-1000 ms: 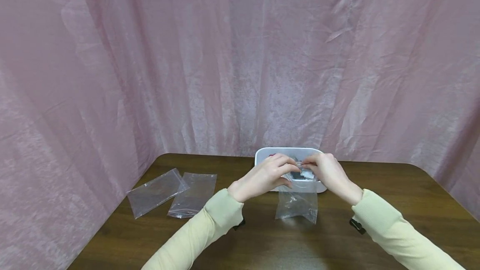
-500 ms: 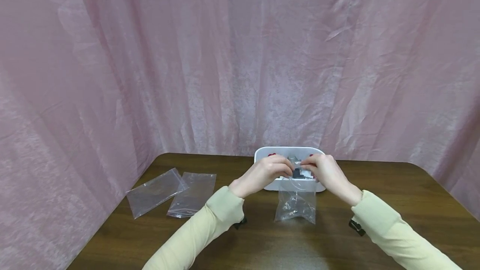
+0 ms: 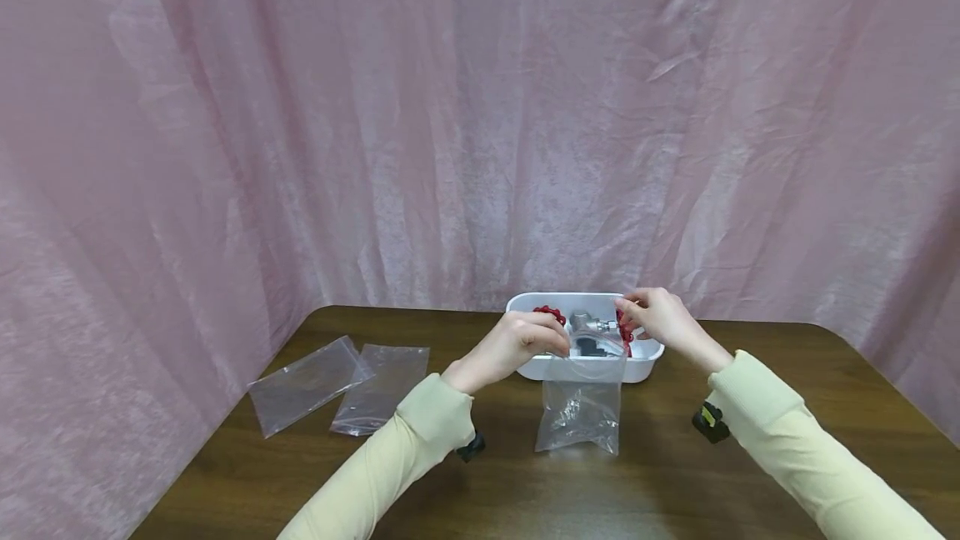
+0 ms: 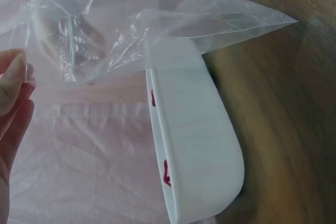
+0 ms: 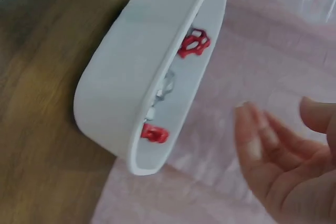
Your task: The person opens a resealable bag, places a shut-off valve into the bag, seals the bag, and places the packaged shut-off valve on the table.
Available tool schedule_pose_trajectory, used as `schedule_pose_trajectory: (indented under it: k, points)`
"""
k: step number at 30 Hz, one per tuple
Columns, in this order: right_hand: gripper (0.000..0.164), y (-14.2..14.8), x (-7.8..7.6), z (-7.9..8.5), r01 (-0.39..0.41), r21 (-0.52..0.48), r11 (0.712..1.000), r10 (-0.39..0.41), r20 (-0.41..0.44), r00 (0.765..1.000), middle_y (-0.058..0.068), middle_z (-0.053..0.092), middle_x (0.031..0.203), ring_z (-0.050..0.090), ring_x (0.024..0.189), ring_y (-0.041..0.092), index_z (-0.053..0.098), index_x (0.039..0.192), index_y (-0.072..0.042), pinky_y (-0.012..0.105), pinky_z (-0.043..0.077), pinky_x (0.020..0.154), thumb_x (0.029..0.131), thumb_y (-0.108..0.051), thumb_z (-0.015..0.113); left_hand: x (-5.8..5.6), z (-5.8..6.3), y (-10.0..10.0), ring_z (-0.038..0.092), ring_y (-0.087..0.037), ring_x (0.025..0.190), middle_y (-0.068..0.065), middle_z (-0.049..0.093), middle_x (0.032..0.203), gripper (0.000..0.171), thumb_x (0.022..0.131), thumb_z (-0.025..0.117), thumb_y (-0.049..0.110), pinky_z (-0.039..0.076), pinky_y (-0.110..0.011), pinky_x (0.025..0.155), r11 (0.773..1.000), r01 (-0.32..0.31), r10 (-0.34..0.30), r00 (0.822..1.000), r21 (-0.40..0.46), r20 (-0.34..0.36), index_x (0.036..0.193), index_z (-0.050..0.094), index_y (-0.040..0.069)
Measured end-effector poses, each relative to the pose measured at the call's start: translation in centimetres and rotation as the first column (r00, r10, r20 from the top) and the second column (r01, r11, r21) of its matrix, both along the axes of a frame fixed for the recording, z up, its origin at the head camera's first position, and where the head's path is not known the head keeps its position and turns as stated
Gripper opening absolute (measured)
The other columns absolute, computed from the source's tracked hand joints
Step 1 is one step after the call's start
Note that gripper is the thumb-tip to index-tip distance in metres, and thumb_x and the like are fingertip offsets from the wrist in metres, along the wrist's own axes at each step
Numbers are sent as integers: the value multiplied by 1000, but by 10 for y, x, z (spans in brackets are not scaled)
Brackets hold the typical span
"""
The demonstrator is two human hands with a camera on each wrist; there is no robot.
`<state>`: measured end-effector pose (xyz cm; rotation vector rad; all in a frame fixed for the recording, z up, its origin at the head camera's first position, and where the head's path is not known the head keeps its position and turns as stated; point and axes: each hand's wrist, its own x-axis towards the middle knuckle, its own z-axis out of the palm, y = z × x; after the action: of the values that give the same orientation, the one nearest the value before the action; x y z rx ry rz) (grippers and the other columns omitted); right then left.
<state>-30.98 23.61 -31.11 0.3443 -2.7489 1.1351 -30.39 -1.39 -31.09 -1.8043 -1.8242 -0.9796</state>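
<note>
My left hand pinches the top edge of a clear plastic zip bag, which hangs down in front of a white tub. In the left wrist view the bag stretches sideways from the fingertips, past the tub's end. My right hand is raised over the tub's right end, thumb and fingers apart and nothing between them. Inside the tub lie metal valves with red handwheels, one of them near the right fingertips. The right wrist view shows a second red handwheel below the first.
Two flat clear zip bags overlap on the left part of the brown wooden table. A dark part lies in the tub behind the hanging bag. Pink curtains stand close behind the table's far edge.
My hands have drawn apart: the right one let go of the bag and moved right and up, while the left shifted left with the bag. The tub's contents now show more.
</note>
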Motion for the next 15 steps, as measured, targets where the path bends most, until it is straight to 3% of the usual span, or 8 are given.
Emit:
schedule_pose_trajectory:
  k: [3, 8, 12, 15]
  points:
    - [40, 6, -14, -4, 37, -5, 999, -36, 123, 992, 20, 62, 85, 62, 77, 31, 52, 104, 15, 35, 52, 59, 95, -23, 49, -2, -2, -3, 58, -12, 80, -9, 63, 83, 12, 70, 68, -13, 45, -17, 72, 1000, 19, -19, 1000, -7, 3, 77, 68, -3]
    - [48, 10, -35, -12, 106, -15, 994, -97, 294, 951, 30, 51, 103, 54, 94, 43, 45, 112, 18, 39, 50, 69, 94, -26, 48, -15, -17, -1, 57, -10, 82, -9, 63, 86, 12, 71, 69, -10, 46, -19, 72, 998, 58, -57, 998, 0, 14, 80, 69, -1]
    - [42, 7, -48, -19, 149, -5, 989, -141, 304, 942, 30, 49, 101, 55, 91, 42, 46, 101, 17, 40, 49, 70, 91, -23, 49, -20, -23, -2, 55, -4, 85, -5, 63, 88, 10, 74, 69, -5, 45, -18, 73, 999, 44, -44, 999, -9, 7, 82, 70, 2]
    - [29, 7, -56, -25, 170, 62, 983, -181, 274, 945, 19, 51, 79, 56, 67, 30, 49, 81, 7, 35, 50, 61, 87, -22, 51, -20, -24, -3, 54, -2, 85, -3, 63, 89, 11, 75, 68, -6, 46, -19, 72, 999, 52, -52, 999, -13, 7, 82, 69, 2]
